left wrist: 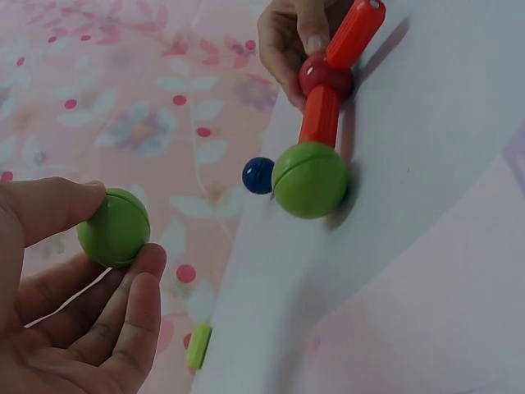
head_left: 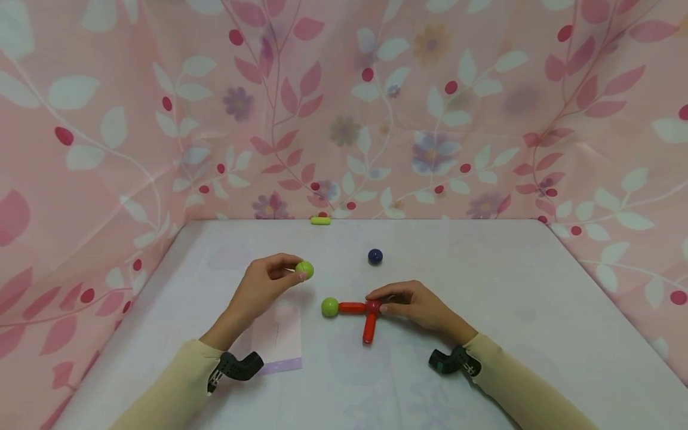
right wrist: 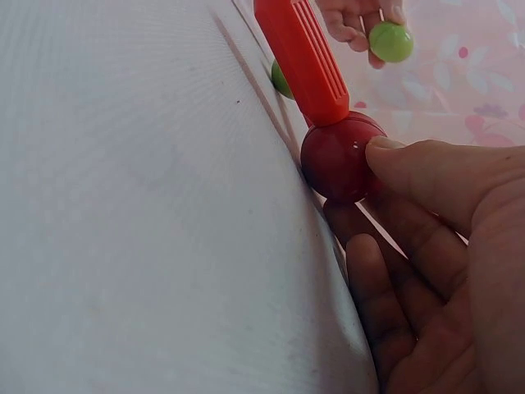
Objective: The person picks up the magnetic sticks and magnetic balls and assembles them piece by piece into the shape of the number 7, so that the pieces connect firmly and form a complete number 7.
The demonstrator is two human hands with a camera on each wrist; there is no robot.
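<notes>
Head view: pale table (head_left: 537, 269), far edge running straight between its two far corners; near edge out of frame.

Left hand (head_left: 267, 279), left of mid-table: thumb and fingertips pinch a loose green ball (head_left: 304, 270), the gap between them no wider than the ball. Ball looks lifted off the surface.

Right hand (head_left: 416, 304), right of mid-table: fingers bent, thumb and forefinger on the red ball (head_left: 372, 307) of the joined piece.

Joined piece: mid-table, appears to lie on the surface, well in from the far edge. Done, by how it stands: four parts together, namely red ball, two red rods and a green end ball (head_left: 330, 307). Judged partway along; three parts remain apart.

Direction: long axis runs along the side rod (head_left: 352, 308), roughly parallel to the far edge, green end toward the left edge, red ball toward the right. Second rod (head_left: 369, 328) branches from the red ball toward the near edge, leaning slightly left; nothing on its free end.

Apart, besides the loose green ball: navy ball (head_left: 375, 257), between joined piece and far edge; small yellow-green rod (head_left: 321, 221), right at the far edge, lengthwise along it, nearer the far-left corner than the far-right.
</notes>
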